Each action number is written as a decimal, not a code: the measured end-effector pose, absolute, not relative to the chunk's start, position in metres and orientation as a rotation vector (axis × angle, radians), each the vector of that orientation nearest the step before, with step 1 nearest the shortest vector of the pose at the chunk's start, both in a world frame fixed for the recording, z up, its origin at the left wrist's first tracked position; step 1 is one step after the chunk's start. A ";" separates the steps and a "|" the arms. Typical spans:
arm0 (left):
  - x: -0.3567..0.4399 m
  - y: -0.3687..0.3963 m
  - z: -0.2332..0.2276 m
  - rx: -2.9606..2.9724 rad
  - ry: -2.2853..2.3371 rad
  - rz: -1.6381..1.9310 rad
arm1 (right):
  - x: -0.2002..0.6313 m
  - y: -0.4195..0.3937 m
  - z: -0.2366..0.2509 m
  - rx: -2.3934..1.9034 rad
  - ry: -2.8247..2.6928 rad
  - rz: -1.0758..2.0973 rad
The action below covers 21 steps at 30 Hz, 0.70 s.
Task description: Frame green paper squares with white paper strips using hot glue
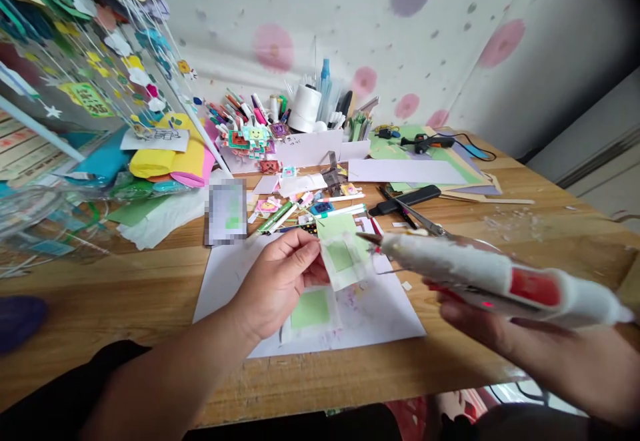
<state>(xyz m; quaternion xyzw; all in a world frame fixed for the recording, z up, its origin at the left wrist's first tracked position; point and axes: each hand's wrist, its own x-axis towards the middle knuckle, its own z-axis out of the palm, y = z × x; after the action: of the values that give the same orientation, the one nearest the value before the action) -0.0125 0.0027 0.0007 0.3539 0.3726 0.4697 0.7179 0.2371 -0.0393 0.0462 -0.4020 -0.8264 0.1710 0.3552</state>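
Observation:
My left hand [280,281] pinches the left edge of a small light-green paper piece with a whitish, see-through border [345,257], held tilted above the table. My right hand [480,327] is wrapped round a white glue gun [465,277] with a red panel and a small red light. The gun's dark nozzle points left, close to the upper right part of the paper piece; whether they touch I cannot tell. Below my left hand, a second green piece with a pale border [310,309] lies on a large white sheet [390,324].
Behind the sheet lie markers [283,217], scissors [420,217] and a black flat tool [407,199]. Farther back stands a white pen holder [310,151]. A small screen [226,211] stands at left, near hanging paper decorations [120,47]. Coloured paper sheets [450,164] lie at back right.

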 end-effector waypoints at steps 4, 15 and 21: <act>-0.010 -0.001 0.004 0.838 0.827 1.049 | 0.215 -0.041 0.047 -0.991 -2.263 0.478; -0.010 -0.003 0.007 0.870 0.845 1.095 | 0.207 -0.041 0.047 -1.027 -2.322 0.438; -0.010 -0.003 0.006 0.891 0.862 1.096 | 0.212 -0.045 0.046 -1.031 -2.365 0.320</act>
<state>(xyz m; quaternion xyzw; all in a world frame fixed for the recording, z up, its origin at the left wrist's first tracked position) -0.0100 -0.0030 0.0060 0.3963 0.3835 0.4875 0.6770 0.2122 -0.0451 0.0464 -0.3820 -0.8766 0.1186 0.2675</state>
